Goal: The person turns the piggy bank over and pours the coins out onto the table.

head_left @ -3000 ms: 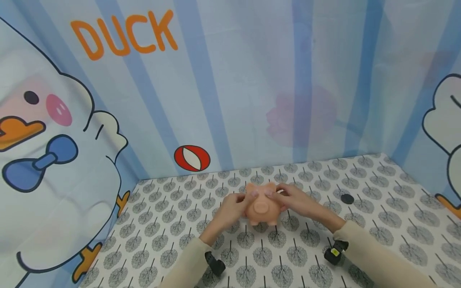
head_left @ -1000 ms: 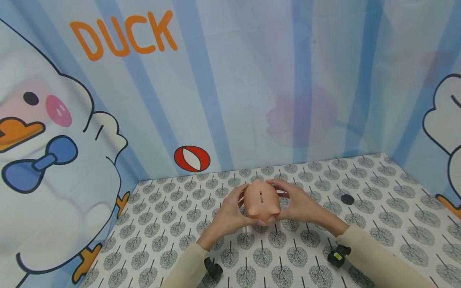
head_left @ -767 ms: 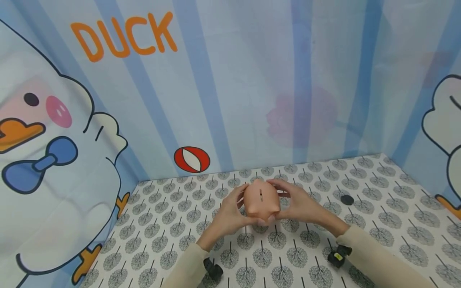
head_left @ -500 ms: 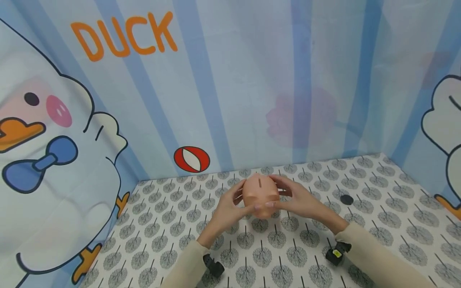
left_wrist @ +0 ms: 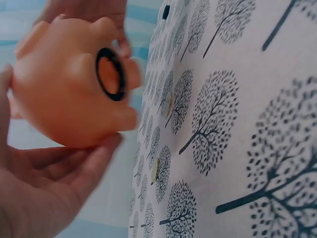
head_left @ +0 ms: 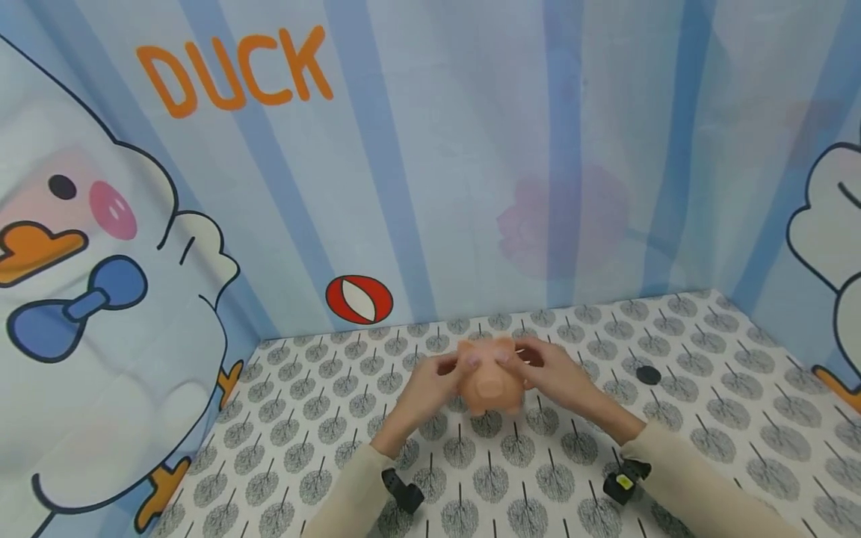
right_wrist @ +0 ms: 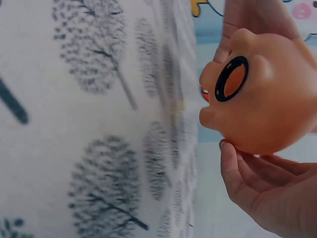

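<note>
A peach-coloured piggy bank (head_left: 489,377) is held between both hands above the table, snout toward me. My left hand (head_left: 430,388) grips its left side and my right hand (head_left: 554,377) its right side, both thumbs on its face. In the left wrist view, the piggy bank (left_wrist: 64,84) shows a black-rimmed round hole (left_wrist: 110,74) in its belly, uncovered. Near it appear two small gold-coloured discs, one upper (left_wrist: 171,103) and one lower (left_wrist: 155,170); whether they touch the cloth I cannot tell. The right wrist view also shows the hole (right_wrist: 233,79) between the feet.
A flat black disc (head_left: 649,375) lies on the tree-patterned tablecloth (head_left: 303,448), right of the hands. Behind the table hangs a striped blue backdrop (head_left: 464,149) with duck prints at both sides. Black cameras (head_left: 403,493) are strapped to the wrists.
The piggy bank has been tipped: a second ago its slotted back faced me, and now its face does. Both thumbs have risen with it. The black disc has stayed put.
</note>
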Demonstrator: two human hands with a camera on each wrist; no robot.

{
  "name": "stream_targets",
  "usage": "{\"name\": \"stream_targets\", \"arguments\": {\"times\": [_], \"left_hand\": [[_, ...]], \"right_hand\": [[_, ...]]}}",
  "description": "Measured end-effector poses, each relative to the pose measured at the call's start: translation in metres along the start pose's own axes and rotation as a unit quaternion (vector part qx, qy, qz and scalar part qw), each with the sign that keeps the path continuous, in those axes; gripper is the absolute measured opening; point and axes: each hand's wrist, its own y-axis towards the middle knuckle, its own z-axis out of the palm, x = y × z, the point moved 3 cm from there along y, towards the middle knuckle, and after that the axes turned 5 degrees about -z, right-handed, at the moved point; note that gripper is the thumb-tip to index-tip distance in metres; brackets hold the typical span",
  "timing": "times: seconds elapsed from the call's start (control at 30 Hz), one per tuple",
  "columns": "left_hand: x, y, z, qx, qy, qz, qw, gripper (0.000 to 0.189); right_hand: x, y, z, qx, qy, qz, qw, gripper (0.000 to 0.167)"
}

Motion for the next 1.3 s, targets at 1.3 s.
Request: {"name": "stream_targets", "arguments": {"times": [1.3], "left_hand": [[0.007, -0.018, 0.009, 0.044, -0.009, 0.061, 0.9971, 0.112]], "right_hand": [[-0.009, -0.013, -0.004, 0.03, -0.043, -0.141, 0.9886, 0.098]]}}
